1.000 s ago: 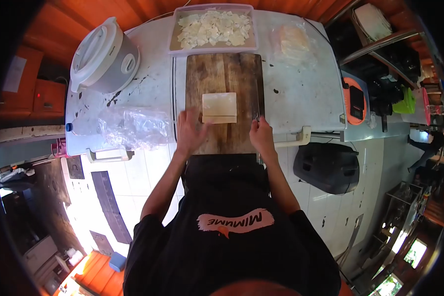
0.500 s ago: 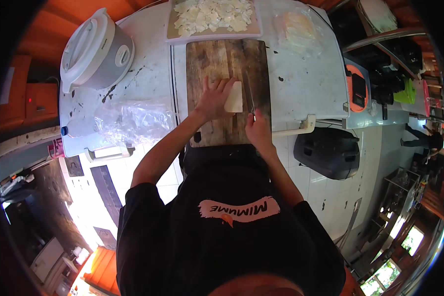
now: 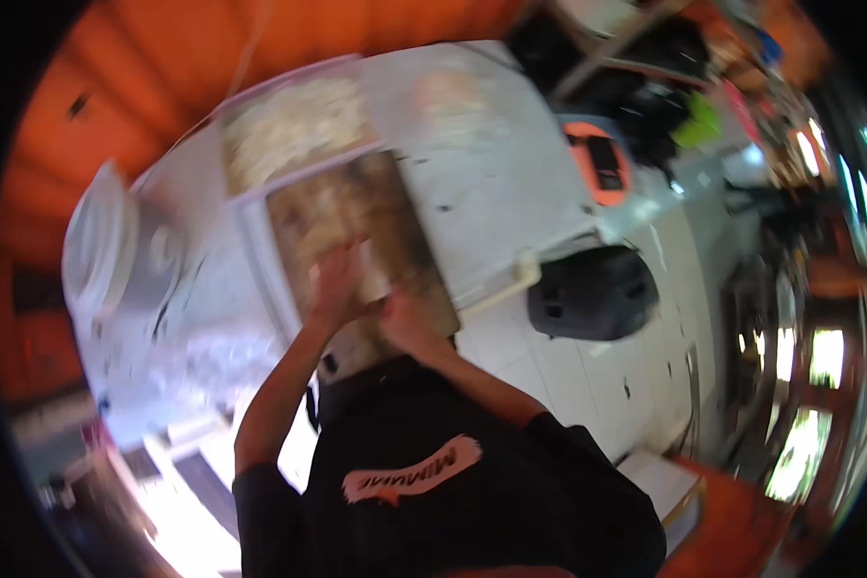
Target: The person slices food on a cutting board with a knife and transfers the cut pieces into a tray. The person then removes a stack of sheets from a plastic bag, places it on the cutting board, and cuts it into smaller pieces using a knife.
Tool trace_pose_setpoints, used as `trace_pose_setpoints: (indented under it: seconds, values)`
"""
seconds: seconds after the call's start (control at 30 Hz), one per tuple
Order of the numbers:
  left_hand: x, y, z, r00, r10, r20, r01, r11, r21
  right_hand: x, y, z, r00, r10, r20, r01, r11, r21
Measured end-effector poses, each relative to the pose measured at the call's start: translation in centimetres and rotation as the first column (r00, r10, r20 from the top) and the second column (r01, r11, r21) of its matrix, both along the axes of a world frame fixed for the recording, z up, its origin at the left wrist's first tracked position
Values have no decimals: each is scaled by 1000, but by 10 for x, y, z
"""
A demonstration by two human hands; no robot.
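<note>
On the tilted-looking wooden cutting board [image 3: 409,241], a pale flat rectangular piece [image 3: 374,279] lies beside my left hand [image 3: 338,281]. The fingers of that hand are stretched out over the piece's left side, holding it against the board. My right hand [image 3: 410,326] is closed at the piece's lower right, close to the left hand. A knife shows in it half a second ago; now motion blur hides the blade.
Beyond the board stands a tray [image 3: 229,144] filled with pale cut pieces. A grey-white lidded pot [image 3: 106,246] and crumpled clear plastic [image 3: 226,356] are on the left. A bag [image 3: 453,101] lies at the back right. A black chair [image 3: 592,294] stands right of the table.
The whole view has turned and blurred, so the board sits further left and slanted. My right hand has come closer to the left hand and the pale piece.
</note>
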State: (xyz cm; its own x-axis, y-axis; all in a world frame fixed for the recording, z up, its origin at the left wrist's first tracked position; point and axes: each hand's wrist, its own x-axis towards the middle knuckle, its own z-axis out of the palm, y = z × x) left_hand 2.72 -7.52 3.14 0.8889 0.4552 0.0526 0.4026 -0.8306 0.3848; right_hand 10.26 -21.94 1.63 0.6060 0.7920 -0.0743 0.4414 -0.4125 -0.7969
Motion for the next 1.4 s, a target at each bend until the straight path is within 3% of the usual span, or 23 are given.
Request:
trace_pose_setpoints:
  seconds: [0.03,0.1,0.17,0.43,0.63,0.7,0.77,0.8,0.83,0.97,1.27,1.4]
  values:
    - [2,1,2,999,3,-38,-5,998,-59,4,6,30,996,37,-79,-51,982,-184]
    - [6,-1,2,996,21,-87,-23,999,-22,0,5,32,998,-44,-44,44,999,-8]
    - [8,-4,7,993,24,-117,-25,1000,-8,-2,6,4,997,-78,6,78,995,-61]
    - [8,-6,9,979,3,-204,-1,1000,9,-2,5,1,995,-100,6,100,987,-128]
    - [3,-3,2,978,23,-207,-24,1000,-1,0,4,14,987,-71,-142,55,992,-115]
    - [6,-3,5,986,27,-167,-37,998,-59,3,6,6,998,-48,-35,39,976,-213]
    - [6,-3,11,969,30,-246,-41,998,-42,6,0,18,993,-7,-118,9,1000,20]
    - [1,-7,14,988,23,-150,-34,997,-68,6,4,-2,993,70,-93,-72,997,-18]
    - [2,-6,12,998,28,-50,-32,996,-86,7,3,-12,990,13,-141,-21,998,-53]
    - [-9,-1,-14,989,70,-132,-67,997,28,16,5,-9,997,-27,68,32,997,-77]
    - [-5,-4,6,969,35,-245,-34,999,6,9,9,22,1000,5,26,2,961,-278]
    - [-10,-8,2,986,59,-156,-56,998,25,13,1,3,997,-50,62,58,990,-129]
